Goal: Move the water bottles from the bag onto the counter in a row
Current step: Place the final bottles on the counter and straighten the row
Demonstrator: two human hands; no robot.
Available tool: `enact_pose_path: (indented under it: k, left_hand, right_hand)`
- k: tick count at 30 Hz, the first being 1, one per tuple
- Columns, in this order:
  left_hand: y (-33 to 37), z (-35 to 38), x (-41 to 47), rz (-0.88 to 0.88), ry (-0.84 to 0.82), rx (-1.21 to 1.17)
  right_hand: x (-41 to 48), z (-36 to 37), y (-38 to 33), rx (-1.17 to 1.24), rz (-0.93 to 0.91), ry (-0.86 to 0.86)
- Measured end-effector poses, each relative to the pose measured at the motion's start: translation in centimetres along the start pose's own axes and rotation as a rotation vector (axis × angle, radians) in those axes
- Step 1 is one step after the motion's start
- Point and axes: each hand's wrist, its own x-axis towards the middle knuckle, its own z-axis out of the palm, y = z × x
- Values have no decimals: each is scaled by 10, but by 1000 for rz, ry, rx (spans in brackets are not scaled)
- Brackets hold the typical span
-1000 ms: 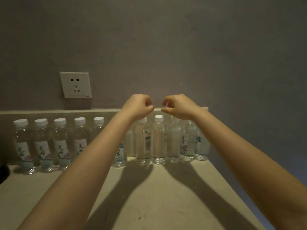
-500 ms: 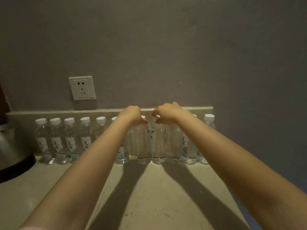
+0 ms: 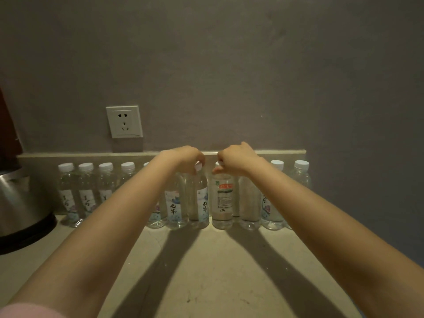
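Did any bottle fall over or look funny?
None fell or spilled; all bottles stand upright on the counter. One looks different: the red-labelled bottle pinched by the right hand. Other labels in view are blue and white, as on the blue-labelled bottle the left hand holds.

From my screen I make out two black brush-written Chinese characters, stacked upright, on the label of the middle bottle (image 3: 173, 208) and again on the neighbour bottle (image 3: 203, 206), both too soft for me to name. The red-banded bottle (image 3: 224, 196) carries a green mark and lines of fine print I cannot read. The far-left bottles (image 3: 66, 200) show smaller brush characters, equally blurred.
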Motion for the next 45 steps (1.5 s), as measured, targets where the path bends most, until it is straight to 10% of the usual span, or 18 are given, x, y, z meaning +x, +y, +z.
enact_pose_path:
  k: [24,30,45]
  left_hand:
    - [1,2,1,5,95,-118]
    - [2,-1,0,-61,66,-136]
    - [0,7,0,-40,106,-109]
  right_hand:
    - [5,-13,-3,-22,24,-49]
    - [8,-17,8,300,-77,-184]
    - [6,-5,-5,-45,20,-7]
